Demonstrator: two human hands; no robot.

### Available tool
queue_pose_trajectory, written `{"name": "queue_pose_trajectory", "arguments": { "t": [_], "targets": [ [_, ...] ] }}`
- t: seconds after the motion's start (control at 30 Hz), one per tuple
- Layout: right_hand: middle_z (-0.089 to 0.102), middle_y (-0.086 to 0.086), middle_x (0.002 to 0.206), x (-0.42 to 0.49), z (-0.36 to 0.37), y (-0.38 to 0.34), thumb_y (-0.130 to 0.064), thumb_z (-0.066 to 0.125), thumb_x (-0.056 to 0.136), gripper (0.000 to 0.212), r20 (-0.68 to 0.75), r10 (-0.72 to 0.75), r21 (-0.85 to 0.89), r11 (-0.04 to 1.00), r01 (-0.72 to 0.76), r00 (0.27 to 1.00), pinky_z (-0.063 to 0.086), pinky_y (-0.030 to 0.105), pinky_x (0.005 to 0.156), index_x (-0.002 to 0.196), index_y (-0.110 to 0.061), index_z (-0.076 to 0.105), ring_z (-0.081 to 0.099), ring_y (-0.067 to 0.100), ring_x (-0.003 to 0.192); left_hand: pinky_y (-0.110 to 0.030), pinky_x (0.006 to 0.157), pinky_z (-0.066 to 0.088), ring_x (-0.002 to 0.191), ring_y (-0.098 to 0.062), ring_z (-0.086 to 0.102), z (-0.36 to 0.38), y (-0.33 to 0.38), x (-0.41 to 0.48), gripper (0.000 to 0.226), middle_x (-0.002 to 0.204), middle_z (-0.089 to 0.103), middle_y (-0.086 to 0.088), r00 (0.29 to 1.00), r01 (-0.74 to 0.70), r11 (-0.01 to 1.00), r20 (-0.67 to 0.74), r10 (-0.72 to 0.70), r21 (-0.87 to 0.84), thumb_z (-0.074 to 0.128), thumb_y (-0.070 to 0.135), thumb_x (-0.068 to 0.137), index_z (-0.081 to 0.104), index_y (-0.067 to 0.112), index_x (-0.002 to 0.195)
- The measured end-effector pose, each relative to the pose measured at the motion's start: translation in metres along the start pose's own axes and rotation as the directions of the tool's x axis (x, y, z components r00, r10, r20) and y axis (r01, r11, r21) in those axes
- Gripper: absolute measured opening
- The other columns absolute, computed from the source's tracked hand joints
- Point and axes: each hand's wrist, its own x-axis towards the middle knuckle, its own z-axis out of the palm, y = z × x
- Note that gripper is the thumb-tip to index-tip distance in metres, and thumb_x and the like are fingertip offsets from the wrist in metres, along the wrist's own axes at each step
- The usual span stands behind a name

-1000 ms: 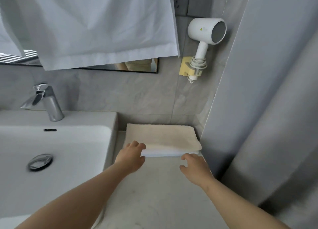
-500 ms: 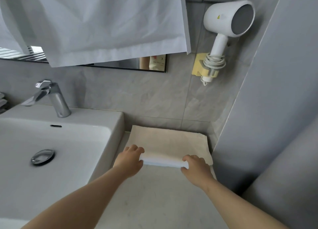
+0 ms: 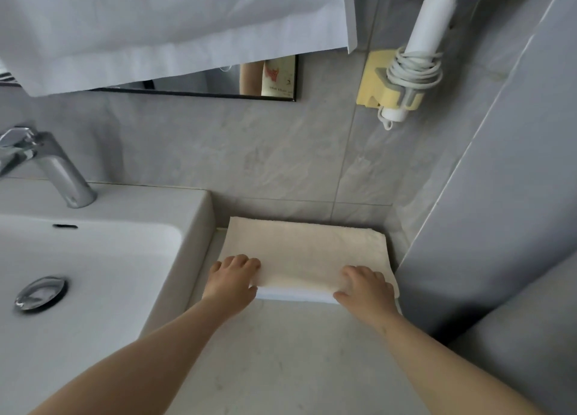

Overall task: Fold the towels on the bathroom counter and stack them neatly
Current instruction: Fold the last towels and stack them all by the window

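Note:
A folded cream towel (image 3: 307, 252) lies on top of a folded white towel (image 3: 295, 295) at the back of the grey counter (image 3: 281, 361), against the wall. Only the white towel's front edge shows. My left hand (image 3: 231, 282) grips the stack's near left corner, fingers curled over the cream towel. At the near right corner my right hand (image 3: 365, 288) holds the stack the same way, fingers on top and thumb at the front edge.
A white basin (image 3: 193, 215) with a chrome tap (image 3: 59, 171) and drain (image 3: 40, 293) stands left of the towels. A white cloth (image 3: 175, 24) hangs over the mirror. A hair dryer (image 3: 434, 21) sits in a wall holder at top right. A grey wall (image 3: 499, 211) closes the right side.
Both hands have moved forward from the front edge onto the stack's near corners, fingers now over the cream towel. The camera has come closer and tilted down.

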Motion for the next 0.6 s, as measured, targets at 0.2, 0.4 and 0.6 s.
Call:
{"name": "queue_pose_trajectory", "arguments": {
  "t": [0.2,0.4,0.6],
  "targets": [
    [0.042,-0.006,0.138,0.000,0.007,0.010,-0.024,0.046,0.091,0.047,-0.043,-0.039,-0.040,0.999,0.037,0.998,0.031,0.034,0.099,0.136,-0.032,0.039,0.039,0.022,0.125,-0.034,0.105,0.022,0.134,-0.015,0.031,0.004,-0.007,0.005,0.041,0.142,0.039,0.010,0.999,0.045,0.998,-0.011,-0.045,-0.052,0.039,0.025,0.096,0.039,0.031,0.137],
    [0.046,-0.007,0.135,-0.002,0.006,0.016,-0.023,0.038,0.097,0.036,-0.128,0.015,-0.100,0.995,-0.028,0.992,0.029,0.030,0.099,0.132,-0.031,0.045,0.040,0.020,0.124,-0.039,0.096,0.023,0.129,-0.016,0.034,-0.002,-0.014,0.005,0.044,0.139,0.045,0.010,0.974,0.209,0.978,-0.089,-0.207,0.014,0.033,0.013,0.094,0.045,0.032,0.131],
    [0.040,0.000,0.133,-0.007,0.000,0.019,-0.043,0.041,0.094,0.032,-0.203,0.226,-0.085,0.965,-0.247,0.953,0.033,0.032,0.092,0.120,-0.025,0.048,0.042,0.024,0.117,-0.037,0.098,0.028,0.120,-0.030,0.040,-0.015,-0.008,0.008,0.034,0.139,0.037,-0.001,0.935,0.299,0.938,-0.142,-0.324,-0.175,0.031,0.025,0.099,0.047,0.031,0.129]
  ]
}}
